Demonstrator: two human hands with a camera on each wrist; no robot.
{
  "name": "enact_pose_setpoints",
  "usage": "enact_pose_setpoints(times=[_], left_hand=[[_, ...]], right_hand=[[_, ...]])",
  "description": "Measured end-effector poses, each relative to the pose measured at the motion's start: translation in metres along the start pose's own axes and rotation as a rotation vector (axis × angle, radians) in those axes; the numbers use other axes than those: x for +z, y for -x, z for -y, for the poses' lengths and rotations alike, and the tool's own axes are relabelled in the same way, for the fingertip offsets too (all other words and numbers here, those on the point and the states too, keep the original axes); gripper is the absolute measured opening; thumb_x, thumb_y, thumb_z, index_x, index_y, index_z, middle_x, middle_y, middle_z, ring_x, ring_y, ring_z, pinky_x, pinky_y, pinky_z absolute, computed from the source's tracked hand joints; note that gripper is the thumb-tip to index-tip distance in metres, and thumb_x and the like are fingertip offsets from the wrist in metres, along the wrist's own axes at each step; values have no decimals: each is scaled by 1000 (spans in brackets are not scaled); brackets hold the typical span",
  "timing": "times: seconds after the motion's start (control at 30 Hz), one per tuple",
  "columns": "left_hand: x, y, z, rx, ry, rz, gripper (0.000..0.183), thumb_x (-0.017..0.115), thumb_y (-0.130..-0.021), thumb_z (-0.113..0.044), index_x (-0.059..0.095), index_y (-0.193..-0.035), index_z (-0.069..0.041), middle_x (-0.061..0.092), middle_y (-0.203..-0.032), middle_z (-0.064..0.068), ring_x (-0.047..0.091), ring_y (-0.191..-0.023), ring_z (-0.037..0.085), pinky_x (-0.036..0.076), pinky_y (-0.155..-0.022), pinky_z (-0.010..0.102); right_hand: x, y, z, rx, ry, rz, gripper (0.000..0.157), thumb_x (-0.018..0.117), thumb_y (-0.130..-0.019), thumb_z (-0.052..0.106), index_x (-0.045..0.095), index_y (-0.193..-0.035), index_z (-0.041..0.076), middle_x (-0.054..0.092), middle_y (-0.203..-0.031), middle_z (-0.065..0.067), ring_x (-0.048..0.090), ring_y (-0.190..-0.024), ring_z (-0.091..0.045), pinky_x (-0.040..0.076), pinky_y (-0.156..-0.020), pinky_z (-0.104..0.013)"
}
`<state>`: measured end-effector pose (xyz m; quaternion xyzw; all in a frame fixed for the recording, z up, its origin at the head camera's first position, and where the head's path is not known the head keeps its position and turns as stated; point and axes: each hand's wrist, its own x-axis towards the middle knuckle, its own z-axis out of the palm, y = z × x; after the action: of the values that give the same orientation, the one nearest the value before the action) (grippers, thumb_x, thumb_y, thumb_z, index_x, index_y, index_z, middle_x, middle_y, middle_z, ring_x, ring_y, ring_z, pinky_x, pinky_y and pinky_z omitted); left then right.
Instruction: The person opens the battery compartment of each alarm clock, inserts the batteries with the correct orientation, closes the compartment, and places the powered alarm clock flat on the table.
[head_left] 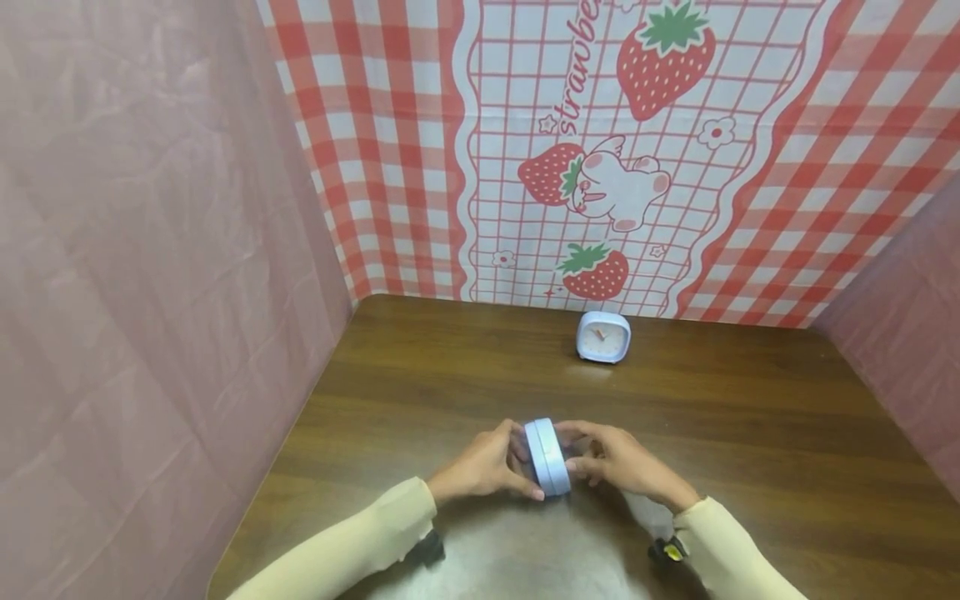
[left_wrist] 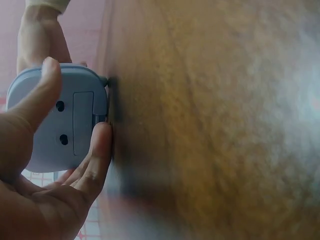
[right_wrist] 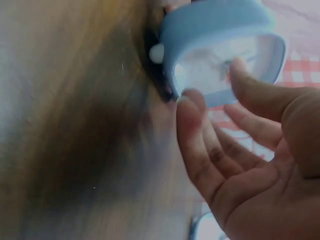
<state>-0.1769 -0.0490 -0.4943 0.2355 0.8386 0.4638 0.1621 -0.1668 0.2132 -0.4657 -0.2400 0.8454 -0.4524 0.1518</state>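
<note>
A pale blue desk clock point(head_left: 548, 458) stands on the table between both hands, its narrow top seen in the head view. My left hand point(head_left: 487, 462) holds it from the back, thumb on one side edge and fingers low along the rim. In the left wrist view, the clock's back point(left_wrist: 50, 120) shows two dark knobs and a rectangular battery cover. My right hand point(head_left: 618, 458) is at the face side with loosely bent fingers. In the right wrist view, its thumb point(right_wrist: 245, 82) overlaps the white dial; whether it touches is unclear.
A second pale blue clock point(head_left: 603, 337) stands upright at the back of the wooden table point(head_left: 450, 358), facing this way. Behind it hangs a red-and-white strawberry cloth point(head_left: 510, 100). Pink cloth point(head_left: 165, 250) hangs along the left side, with more on the right.
</note>
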Motion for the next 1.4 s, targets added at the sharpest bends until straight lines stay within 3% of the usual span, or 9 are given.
enact_pose_setpoints(times=[0.13, 0.23, 0.43, 0.57, 0.67, 0.83, 1.03, 1.17, 1.4], left_hand=[[0, 1, 1, 44, -33, 24, 92, 98, -67, -34, 50, -140, -3, 67, -101, -5, 63, -76, 5, 55, -71, 21], [-2, 0, 1, 102, -47, 59, 88, 96, -71, -36, 54, -142, -6, 66, -100, -6, 63, -75, 5, 55, -68, 21], [-12, -2, -1, 166, -10, 101, 53, 92, -77, -22, 69, -121, -3, 71, -91, -1, 65, -69, 3, 57, -63, 20], [-18, -4, 3, 188, -5, 104, 53, 88, -81, -15, 69, -128, -1, 75, -95, 1, 66, -68, 3, 58, -62, 21], [-21, -4, 7, 189, -1, 104, 46, 85, -85, -13, 70, -127, -2, 76, -96, 2, 67, -68, 5, 58, -60, 23], [-22, -6, 13, 149, 88, 81, 37, 78, -90, -7, 70, -126, -1, 76, -96, 6, 70, -72, 14, 60, -63, 27], [-20, -9, 13, 121, 125, -16, 35, 74, -93, -4, 68, -127, 2, 74, -107, 14, 70, -72, 20, 60, -63, 30], [-19, -8, 11, 121, 101, -64, 35, 70, -95, 0, 66, -130, 3, 72, -113, 17, 71, -70, 20, 60, -64, 29], [-17, -4, 12, 132, 55, 19, 60, 77, -89, 1, 54, -144, 3, 68, -117, 10, 70, -96, 15, 57, -81, 21]], right_hand=[[-4, -11, -6, -12, -82, 81, 64, 73, -96, 16, 47, -153, 6, 57, -141, -26, 69, -78, -26, 61, -63, -40], [-5, -16, -10, -19, -120, 121, 66, 73, -95, 14, 45, -154, 4, 57, -141, -26, 70, -78, -29, 61, -64, -41], [-5, -18, -17, 0, -149, 79, 60, 74, -94, 11, 50, -148, -2, 68, -114, -19, 68, -77, -29, 61, -62, -41], [-3, -13, -20, 17, -144, 12, 56, 76, -93, 11, 53, -142, -3, 68, -98, -16, 67, -71, -27, 60, -59, -40], [-2, -10, -21, 32, -167, -20, 53, 77, -91, 9, 54, -137, -4, 68, -92, -17, 67, -72, -28, 60, -58, -41], [0, -6, -22, 70, -211, -62, 49, 81, -89, 11, 54, -127, -2, 70, -89, -16, 69, -73, -30, 60, -58, -43], [3, -1, -21, 117, -231, -116, 49, 83, -88, 15, 51, -122, -3, 72, -89, -18, 71, -73, -32, 61, -61, -44], [7, 3, -22, 97, -260, -144, 51, 82, -88, 11, 50, -125, -4, 72, -94, -18, 72, -73, -32, 62, -62, -45], [14, 8, -21, 51, -251, -168, 53, 81, -89, 8, 50, -129, -6, 72, -94, -19, 72, -72, -31, 62, -63, -42]])
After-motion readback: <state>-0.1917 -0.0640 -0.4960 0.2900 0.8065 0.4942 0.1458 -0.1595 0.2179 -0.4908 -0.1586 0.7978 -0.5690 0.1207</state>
